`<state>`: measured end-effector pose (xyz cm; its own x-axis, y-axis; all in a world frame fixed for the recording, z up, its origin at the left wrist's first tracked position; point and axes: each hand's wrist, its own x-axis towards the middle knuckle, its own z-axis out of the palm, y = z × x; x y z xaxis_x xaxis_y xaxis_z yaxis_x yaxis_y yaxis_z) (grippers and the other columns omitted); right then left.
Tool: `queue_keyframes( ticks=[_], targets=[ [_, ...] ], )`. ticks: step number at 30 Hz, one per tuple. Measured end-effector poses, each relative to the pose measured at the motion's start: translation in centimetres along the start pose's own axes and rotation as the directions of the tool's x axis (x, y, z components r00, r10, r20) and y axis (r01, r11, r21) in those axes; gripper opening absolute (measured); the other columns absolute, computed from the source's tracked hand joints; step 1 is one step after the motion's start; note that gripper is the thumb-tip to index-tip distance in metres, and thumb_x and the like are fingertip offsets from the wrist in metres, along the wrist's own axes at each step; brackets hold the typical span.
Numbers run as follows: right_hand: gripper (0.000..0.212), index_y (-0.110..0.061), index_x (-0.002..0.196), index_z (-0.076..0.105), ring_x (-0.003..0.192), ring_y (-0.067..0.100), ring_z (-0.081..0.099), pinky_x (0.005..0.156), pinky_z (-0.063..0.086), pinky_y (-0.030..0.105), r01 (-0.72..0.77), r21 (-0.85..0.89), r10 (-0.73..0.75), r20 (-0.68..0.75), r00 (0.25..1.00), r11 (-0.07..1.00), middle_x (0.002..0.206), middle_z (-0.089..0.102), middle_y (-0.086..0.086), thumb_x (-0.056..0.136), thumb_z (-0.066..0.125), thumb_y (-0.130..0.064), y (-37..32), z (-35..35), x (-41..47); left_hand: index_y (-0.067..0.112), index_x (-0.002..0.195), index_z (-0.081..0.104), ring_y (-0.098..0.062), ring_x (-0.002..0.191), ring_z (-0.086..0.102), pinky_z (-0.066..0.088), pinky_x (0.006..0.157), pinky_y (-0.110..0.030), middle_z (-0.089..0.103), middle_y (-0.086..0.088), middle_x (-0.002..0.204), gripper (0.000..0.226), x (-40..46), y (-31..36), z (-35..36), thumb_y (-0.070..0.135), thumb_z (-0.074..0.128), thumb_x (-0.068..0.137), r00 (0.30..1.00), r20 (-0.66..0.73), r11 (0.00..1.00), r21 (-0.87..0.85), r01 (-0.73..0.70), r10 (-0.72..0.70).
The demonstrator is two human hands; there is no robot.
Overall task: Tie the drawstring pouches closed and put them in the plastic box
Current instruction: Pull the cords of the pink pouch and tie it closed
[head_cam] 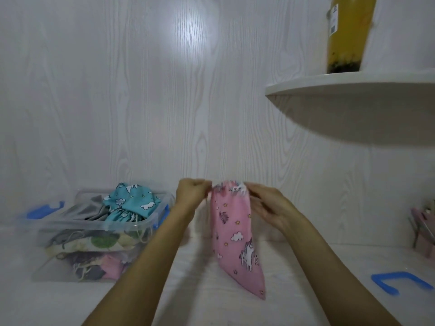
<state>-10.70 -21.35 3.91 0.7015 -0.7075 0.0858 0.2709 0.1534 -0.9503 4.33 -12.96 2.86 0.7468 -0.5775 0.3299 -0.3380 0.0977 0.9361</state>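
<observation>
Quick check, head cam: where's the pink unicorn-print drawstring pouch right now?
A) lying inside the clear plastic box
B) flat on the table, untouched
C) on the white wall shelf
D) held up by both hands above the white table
D: the pink unicorn-print drawstring pouch hangs from its gathered top between the left hand and right hand, to the right of the clear plastic box, not in it.
</observation>
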Motion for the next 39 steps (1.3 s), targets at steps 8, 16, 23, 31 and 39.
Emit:
queue_keyframes(
  ticks=[8, 16, 23, 31, 39],
  targets=[
    [0.015, -0.018, 0.085, 0.071, 0.062, 0.007, 0.059, 0.069, 0.047, 0.022, 0.242, -0.752, -0.369, -0.002, 0.929, 0.613, 0.065, 0.063, -0.006, 0.087, 0.063, -0.030, -1.5, -1.0, -3.7, 0.013, 0.096, 0.075, -0.013, 0.082, 0.067, 0.048, 0.075, -0.024, 0.074, -0.001, 0.087, 0.020, -3.9, 1.4, -1.8, 0.027, 0.062, 0.089, 0.970, 0.082, 0.851, 0.468, -0.239, 0.228],
    [0.030, -0.020, 0.063, 0.061, 0.041, -0.007, 0.047, 0.056, 0.031, 0.014, 0.148, -0.807, -0.174, 0.057, 0.983, 0.571, 0.045, 0.053, -0.019, 0.089, 0.060, -0.035, -0.8, -0.5, -5.0, 0.015, 0.103, 0.072, -0.008, 0.079, 0.065, 0.050, 0.071, -0.025, 0.073, 0.004, 0.085, 0.026, -5.0, -2.7, -0.2, 0.029, 0.051, 0.096, 0.967, -0.008, 0.865, 0.449, -0.225, 0.255],
    [0.032, -0.018, 0.062, 0.057, 0.048, 0.010, 0.041, 0.049, 0.034, 0.014, 0.067, -0.835, -0.179, -0.038, 0.983, 0.547, 0.065, 0.057, 0.001, 0.090, 0.059, -0.034, 0.6, -1.2, -4.7, 0.025, 0.113, 0.064, -0.010, 0.088, 0.066, 0.052, 0.077, -0.028, 0.068, 0.008, 0.108, 0.026, -4.9, -3.8, -0.2, 0.037, 0.055, 0.092, 0.975, 0.153, 0.739, 0.637, -0.221, 0.160],
    [0.028, -0.017, 0.069, 0.067, 0.043, -0.002, 0.040, 0.049, 0.031, 0.013, 0.040, -0.837, -0.092, -0.012, 0.996, 0.546, 0.036, 0.048, -0.018, 0.090, 0.060, -0.033, 1.8, -0.9, -4.0, 0.011, 0.099, 0.069, 0.001, 0.059, 0.059, 0.042, 0.043, -0.012, 0.067, 0.001, 0.090, 0.019, -5.2, -2.5, -0.7, 0.022, 0.053, 0.093, 0.871, 0.437, 0.784, 0.611, -0.105, -0.224],
    [0.029, -0.021, 0.065, 0.067, 0.049, 0.007, 0.042, 0.049, 0.034, 0.017, 0.063, -0.836, 0.033, 0.096, 0.995, 0.545, 0.061, 0.059, -0.002, 0.090, 0.058, -0.034, 2.2, 0.2, -4.2, 0.015, 0.106, 0.068, -0.006, 0.072, 0.058, 0.040, 0.060, -0.021, 0.066, 0.005, 0.094, 0.033, -5.7, -3.3, -0.1, 0.038, 0.047, 0.096, 0.883, 0.315, 0.924, -0.043, 0.381, -0.349]
  ],
)
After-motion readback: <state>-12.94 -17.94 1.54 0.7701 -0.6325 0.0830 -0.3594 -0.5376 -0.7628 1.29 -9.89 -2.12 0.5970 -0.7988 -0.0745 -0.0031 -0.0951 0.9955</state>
